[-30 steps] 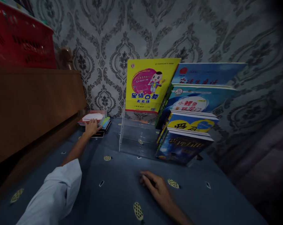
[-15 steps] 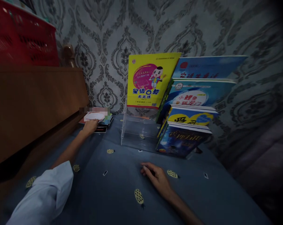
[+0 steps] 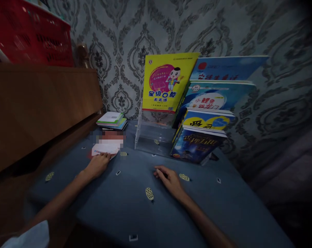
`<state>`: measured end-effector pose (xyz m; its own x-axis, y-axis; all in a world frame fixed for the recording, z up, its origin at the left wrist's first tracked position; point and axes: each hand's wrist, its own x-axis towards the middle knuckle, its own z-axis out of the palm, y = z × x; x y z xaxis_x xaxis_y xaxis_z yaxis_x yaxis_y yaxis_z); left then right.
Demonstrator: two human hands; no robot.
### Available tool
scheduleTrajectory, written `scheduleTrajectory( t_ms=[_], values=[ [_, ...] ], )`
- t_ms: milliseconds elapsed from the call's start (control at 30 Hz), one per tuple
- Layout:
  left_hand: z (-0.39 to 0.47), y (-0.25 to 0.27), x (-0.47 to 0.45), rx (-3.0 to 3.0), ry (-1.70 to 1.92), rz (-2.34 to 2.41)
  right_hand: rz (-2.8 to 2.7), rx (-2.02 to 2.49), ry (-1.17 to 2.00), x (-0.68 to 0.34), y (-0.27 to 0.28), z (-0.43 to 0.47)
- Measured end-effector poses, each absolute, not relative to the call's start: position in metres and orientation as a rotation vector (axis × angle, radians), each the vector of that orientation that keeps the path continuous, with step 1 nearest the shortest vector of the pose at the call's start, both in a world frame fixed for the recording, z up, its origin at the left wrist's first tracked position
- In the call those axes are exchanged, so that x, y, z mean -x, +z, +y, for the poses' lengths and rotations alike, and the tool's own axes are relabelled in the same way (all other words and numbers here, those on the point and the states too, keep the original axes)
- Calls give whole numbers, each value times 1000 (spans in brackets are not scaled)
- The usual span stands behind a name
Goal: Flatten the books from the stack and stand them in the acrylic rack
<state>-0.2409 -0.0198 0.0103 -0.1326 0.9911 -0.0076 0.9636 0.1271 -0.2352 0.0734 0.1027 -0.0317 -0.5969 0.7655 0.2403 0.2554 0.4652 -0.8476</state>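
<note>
My left hand (image 3: pixel 97 165) grips the near edge of a book (image 3: pixel 104 149) with a red and white cover, partly blurred out by pixelation. The book is low over the table, just in front of a small stack of books (image 3: pixel 111 119). My right hand (image 3: pixel 170 178) rests on the tablecloth, empty, its fingers loosely bent. Beyond it stands a clear acrylic book rack (image 3: pixel 152 146). A yellow workbook (image 3: pixel 168 82) stands upright at the rack's back left. On the right side, several blue books (image 3: pixel 197 144) lean in stepped rows.
The table has a dark blue cloth (image 3: pixel 114 203) with pineapple prints. A wooden cabinet (image 3: pixel 42 110) borders the left side, with a red plastic basket (image 3: pixel 52 41) on top. Patterned wallpaper (image 3: pixel 120 44) covers the wall behind. A pale curtain (image 3: pixel 282 151) hangs at right.
My left hand has drawn the red and white book off the stack, toward me. A book with a green edge now shows on top there. My right hand stays about where it was.
</note>
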Motion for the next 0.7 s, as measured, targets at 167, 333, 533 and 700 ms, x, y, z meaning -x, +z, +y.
scheduleTrajectory(
  t_ms=[167, 333, 533, 700],
  values=[
    [-65, 9, 191, 2050, 371, -2113, -2117, 821, 1060, -76, -31, 102],
    [-90, 2, 132, 2186, 416, -1924, -2168, 817, 990, -77, -30, 98],
    [-99, -12, 63, 2441, 329, -1522, -2178, 729, 669, -78, -35, 99],
    [-85, -29, 21, 2453, 113, -1379, -2215, 871, 441, -89, -46, 113]
  ],
)
